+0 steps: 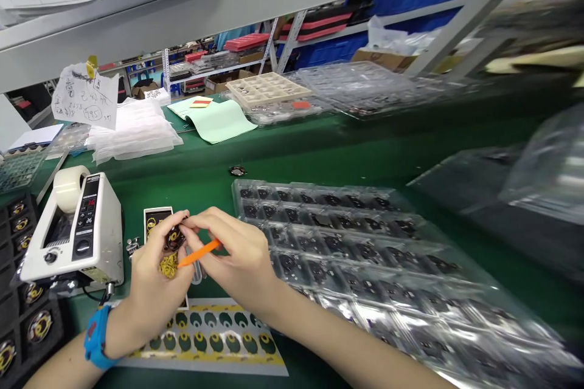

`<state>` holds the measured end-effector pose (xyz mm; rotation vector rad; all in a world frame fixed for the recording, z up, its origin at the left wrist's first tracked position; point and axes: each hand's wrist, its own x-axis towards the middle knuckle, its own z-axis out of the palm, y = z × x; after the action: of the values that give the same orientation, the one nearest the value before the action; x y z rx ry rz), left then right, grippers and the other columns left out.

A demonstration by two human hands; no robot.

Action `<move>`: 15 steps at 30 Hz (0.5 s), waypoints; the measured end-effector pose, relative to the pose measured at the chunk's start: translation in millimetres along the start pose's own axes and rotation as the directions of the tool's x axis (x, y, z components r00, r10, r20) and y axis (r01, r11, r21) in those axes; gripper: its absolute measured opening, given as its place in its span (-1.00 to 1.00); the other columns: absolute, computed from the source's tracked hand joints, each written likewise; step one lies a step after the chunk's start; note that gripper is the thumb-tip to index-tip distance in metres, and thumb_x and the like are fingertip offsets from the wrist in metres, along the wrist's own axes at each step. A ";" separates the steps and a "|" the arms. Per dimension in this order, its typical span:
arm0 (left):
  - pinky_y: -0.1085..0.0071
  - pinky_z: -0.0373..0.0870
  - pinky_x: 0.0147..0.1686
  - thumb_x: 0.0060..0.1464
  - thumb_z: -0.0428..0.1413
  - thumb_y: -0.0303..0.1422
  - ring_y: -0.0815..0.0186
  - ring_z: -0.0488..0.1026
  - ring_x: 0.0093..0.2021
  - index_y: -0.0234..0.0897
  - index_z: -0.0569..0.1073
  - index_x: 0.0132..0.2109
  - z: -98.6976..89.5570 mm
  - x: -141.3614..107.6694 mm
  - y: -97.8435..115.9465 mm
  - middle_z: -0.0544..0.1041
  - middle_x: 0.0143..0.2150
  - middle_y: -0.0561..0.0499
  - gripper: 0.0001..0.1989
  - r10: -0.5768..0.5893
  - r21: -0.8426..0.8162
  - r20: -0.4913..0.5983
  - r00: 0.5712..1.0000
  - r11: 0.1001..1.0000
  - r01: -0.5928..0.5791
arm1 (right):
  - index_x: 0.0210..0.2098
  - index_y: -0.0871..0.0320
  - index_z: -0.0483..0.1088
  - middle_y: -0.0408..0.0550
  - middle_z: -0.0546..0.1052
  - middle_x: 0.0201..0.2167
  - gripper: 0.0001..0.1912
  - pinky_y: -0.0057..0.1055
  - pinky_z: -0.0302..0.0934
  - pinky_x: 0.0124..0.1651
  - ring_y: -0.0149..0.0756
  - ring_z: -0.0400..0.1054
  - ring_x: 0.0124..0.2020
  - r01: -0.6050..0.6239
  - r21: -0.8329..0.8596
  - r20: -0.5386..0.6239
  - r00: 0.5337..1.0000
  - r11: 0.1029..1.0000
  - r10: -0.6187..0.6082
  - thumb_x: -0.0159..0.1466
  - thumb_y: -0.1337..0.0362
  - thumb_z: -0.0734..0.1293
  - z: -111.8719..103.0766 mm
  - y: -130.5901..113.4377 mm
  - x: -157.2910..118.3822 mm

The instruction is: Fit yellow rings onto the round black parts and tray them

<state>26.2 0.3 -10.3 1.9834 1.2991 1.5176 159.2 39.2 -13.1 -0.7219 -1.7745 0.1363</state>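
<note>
My left hand (157,273), with a blue band at the wrist, grips a small round black part (174,238) with gold-coloured marks between thumb and fingers. My right hand (237,249) has its fingertips on the same part's right edge and also holds an orange stick tool (201,252), its tip pointing left. Below the part lie small yellow pieces (168,265) in a box (158,211), partly hidden by my hands. A sheet of yellow and dark green stickers (223,340) lies under my forearms.
A white tape dispenser (104,219) stands left, beside a black foam tray (9,279) of round parts. Clear plastic trays (337,243) of black parts spread right. One loose round part (238,171) lies behind my hands. Papers and trays line the shelf.
</note>
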 end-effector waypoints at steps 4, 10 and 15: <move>0.58 0.54 -0.13 0.04 0.05 -0.61 0.37 0.61 -0.17 -0.20 0.39 0.12 0.9 -1.3 -2.2 0.60 -0.02 -0.01 -0.51 0.027 0.039 0.038 0.999 0.999 -0.028 | -0.46 0.17 0.33 -0.15 0.39 -0.55 -0.83 -0.51 0.11 -0.50 -0.47 0.22 -0.55 -0.090 0.122 0.040 0.995 0.988 0.086 0.21 0.50 0.22 -1.6 0.8 2.7; 0.50 0.57 -0.13 0.03 0.10 -0.54 0.24 0.58 -0.03 -0.28 0.43 0.05 1.0 15.0 -14.5 0.59 0.00 -0.11 -0.61 -0.181 -0.115 -0.011 0.983 0.977 0.178 | -0.55 0.15 0.27 -0.26 0.17 -0.66 -0.87 -0.50 -0.12 -0.59 -0.51 -0.05 -0.64 -0.546 0.461 0.422 0.828 0.699 0.368 0.10 0.29 0.27 -11.0 5.7 17.9; 0.37 0.54 -0.01 -0.03 0.15 -0.58 0.21 0.57 -0.03 -0.31 0.42 0.00 -16.3 34.8 -22.5 0.61 -0.06 -0.10 -0.61 -0.317 -0.358 -0.142 0.938 0.900 0.250 | -0.52 0.14 0.19 -0.23 0.21 -0.59 -0.82 -0.47 -0.04 -0.48 -0.46 0.05 -0.57 -0.699 0.255 0.600 0.656 0.668 0.457 0.17 0.23 0.21 -2.4 23.5 17.8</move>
<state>2.1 36.1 0.5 1.3940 1.2396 1.6870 168.1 67.0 -7.8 -0.9445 -1.7822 1.2814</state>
